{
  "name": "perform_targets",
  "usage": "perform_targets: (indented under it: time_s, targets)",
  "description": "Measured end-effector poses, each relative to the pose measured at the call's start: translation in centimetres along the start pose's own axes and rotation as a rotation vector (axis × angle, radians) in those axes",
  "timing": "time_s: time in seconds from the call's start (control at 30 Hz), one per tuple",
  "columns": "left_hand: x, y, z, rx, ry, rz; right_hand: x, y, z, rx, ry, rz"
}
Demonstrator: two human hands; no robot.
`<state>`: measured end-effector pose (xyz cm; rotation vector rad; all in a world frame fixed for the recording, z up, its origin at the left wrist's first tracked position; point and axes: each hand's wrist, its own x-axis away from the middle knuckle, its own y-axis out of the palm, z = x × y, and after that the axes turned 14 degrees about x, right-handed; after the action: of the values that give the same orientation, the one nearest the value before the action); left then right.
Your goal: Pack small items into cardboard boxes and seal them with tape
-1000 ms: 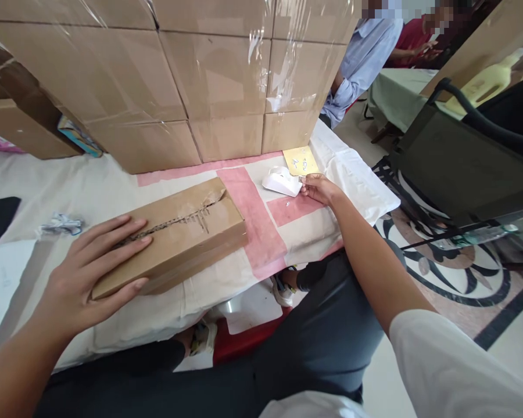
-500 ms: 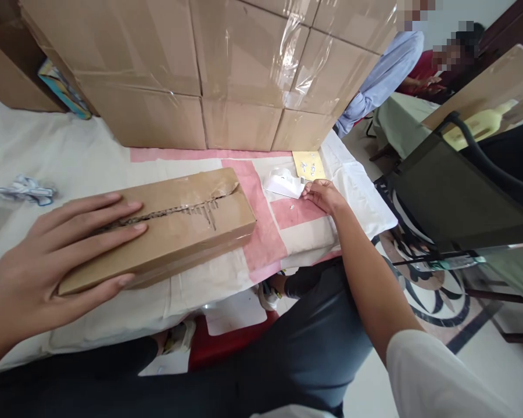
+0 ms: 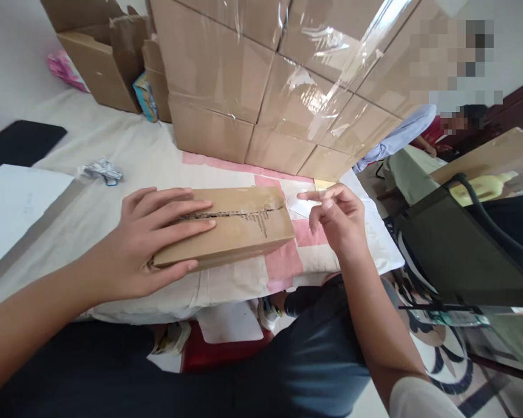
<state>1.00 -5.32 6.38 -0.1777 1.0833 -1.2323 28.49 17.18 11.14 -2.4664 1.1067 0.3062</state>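
A long brown cardboard box [image 3: 226, 232] lies on the cloth in front of me, with a ragged torn seam along its top. My left hand [image 3: 157, 238] holds its left end, fingers spread over the top and thumb along the near side. Beyond the box's right end, my right hand [image 3: 340, 217] is raised, index finger stretched to the left and the thumb and other fingers bent in. Whatever may be between those fingers is too small to make out. Behind that hand, mostly hidden, is a white tape dispenser [image 3: 303, 208].
Taped cartons [image 3: 226, 130] form a wall along the back. On the left are a crumpled blue-and-white wrapper [image 3: 102, 171], white paper [image 3: 21, 203] and a black flat object [image 3: 24, 142]. An opened carton [image 3: 96, 69] stands behind. A dark chair [image 3: 483, 244] is at right.
My right hand has lifted away from the tape dispenser toward the box, its fingers changing from a pinch to a looser bend. My left hand stays on the box. The view has turned leftward.
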Motion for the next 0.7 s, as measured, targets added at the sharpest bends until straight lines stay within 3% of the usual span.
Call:
perform_targets:
  time_s: [0.17,0.37,0.47,0.6,0.7]
  targets:
    - [0.6,-0.9,1.5,-0.017,0.036,0.116,1.7,3.5,-3.6,0.053,-0.033,-0.192]
    - [0.8,-1.4,4.9,0.042,0.030,0.264,2.9,7.7,-5.5,0.066,-0.070,-0.332]
    - [0.6,-1.3,6.2,0.214,-0.170,0.290,3.5,9.4,-5.7,0.094,-0.149,-0.440]
    - [0.4,-1.6,6.4,0.690,-0.532,0.177,3.5,10.5,-5.4,0.190,-0.313,-0.537]
    - [0.4,-2.0,6.3,0.862,-0.649,0.116,3.1,10.8,-5.2,0.236,-0.342,-0.585]
